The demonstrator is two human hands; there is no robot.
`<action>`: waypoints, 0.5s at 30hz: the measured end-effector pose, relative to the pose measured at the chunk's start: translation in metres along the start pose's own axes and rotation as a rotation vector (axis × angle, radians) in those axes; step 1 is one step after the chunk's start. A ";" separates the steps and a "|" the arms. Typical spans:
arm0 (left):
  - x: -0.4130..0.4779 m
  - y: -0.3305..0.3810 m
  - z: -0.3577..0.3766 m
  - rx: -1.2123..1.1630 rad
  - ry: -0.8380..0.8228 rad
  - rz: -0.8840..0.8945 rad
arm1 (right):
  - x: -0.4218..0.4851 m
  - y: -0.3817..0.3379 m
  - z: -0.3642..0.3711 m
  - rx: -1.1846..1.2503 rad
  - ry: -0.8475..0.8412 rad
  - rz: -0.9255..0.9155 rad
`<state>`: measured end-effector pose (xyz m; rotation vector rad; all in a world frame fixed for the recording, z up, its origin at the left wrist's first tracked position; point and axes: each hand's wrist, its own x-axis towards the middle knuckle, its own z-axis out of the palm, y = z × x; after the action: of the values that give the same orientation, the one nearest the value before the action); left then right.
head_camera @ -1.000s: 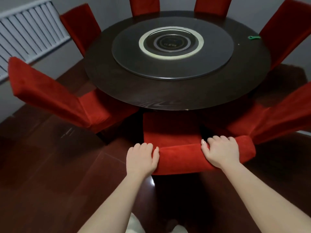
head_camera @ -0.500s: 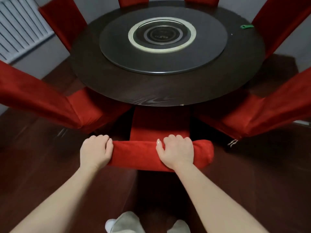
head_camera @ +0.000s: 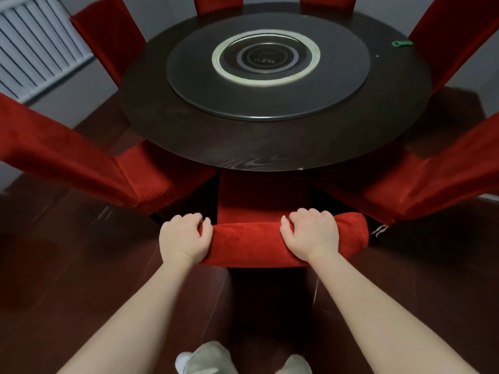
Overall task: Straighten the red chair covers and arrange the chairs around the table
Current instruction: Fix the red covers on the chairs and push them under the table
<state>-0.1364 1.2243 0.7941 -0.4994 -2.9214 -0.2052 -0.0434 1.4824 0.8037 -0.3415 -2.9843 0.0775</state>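
Observation:
A red-covered chair (head_camera: 251, 242) stands right in front of me, its seat tucked under the round dark table (head_camera: 189, 136). My left hand (head_camera: 185, 238) grips the left end of the chair's top rail. My right hand (head_camera: 310, 236) grips the rail right of its middle, fingers curled over the top. More red-covered chairs ring the table: one at near left (head_camera: 81, 163), one at near right (head_camera: 432, 182), and others at the far side (head_camera: 108, 39).
A dark glass turntable (head_camera: 270, 76) sits on the table. A small green object (head_camera: 402, 43) lies near the table's far right edge. A white radiator (head_camera: 35, 47) is on the left wall. My shoes (head_camera: 210, 360) stand on the dark wood floor.
The chair I hold has shifted left relative to the table and now sits centred between its neighbours, seat further under the table. Both hands kept their hold on the top rail.

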 end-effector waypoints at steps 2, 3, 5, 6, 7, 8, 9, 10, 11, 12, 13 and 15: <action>-0.001 -0.006 -0.002 -0.011 -0.007 -0.010 | -0.004 -0.010 -0.001 -0.003 -0.005 0.026; -0.001 -0.010 -0.003 -0.020 -0.011 -0.018 | -0.006 -0.015 -0.001 -0.003 -0.008 0.031; -0.002 -0.018 -0.004 -0.027 -0.007 -0.028 | -0.009 -0.020 0.000 0.002 -0.009 0.020; -0.004 -0.020 -0.003 -0.025 0.002 -0.025 | -0.008 -0.020 0.001 0.001 -0.002 0.009; -0.004 -0.020 -0.003 -0.025 0.012 -0.021 | -0.007 -0.018 0.001 -0.004 0.006 0.000; -0.003 -0.019 -0.003 -0.025 0.021 -0.016 | -0.004 -0.016 0.001 -0.008 0.011 -0.008; -0.001 -0.016 -0.003 -0.022 0.023 -0.006 | -0.001 -0.013 0.002 -0.013 0.017 -0.014; 0.003 -0.014 -0.003 -0.015 0.018 0.005 | 0.002 -0.011 0.002 -0.017 0.025 -0.018; 0.008 -0.012 -0.004 -0.008 0.008 0.017 | 0.005 -0.008 0.002 -0.020 0.030 -0.018; 0.012 -0.010 -0.004 -0.003 -0.001 0.023 | 0.009 -0.006 0.002 -0.018 0.026 -0.013; 0.013 -0.009 -0.004 -0.001 -0.005 0.018 | 0.010 -0.006 0.002 -0.012 0.019 -0.007; 0.015 -0.011 -0.005 0.002 -0.009 0.000 | 0.012 -0.008 0.002 0.000 0.019 0.001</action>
<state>-0.1531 1.2184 0.8003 -0.5007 -2.9304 -0.2013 -0.0566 1.4773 0.8038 -0.3420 -2.9658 0.0743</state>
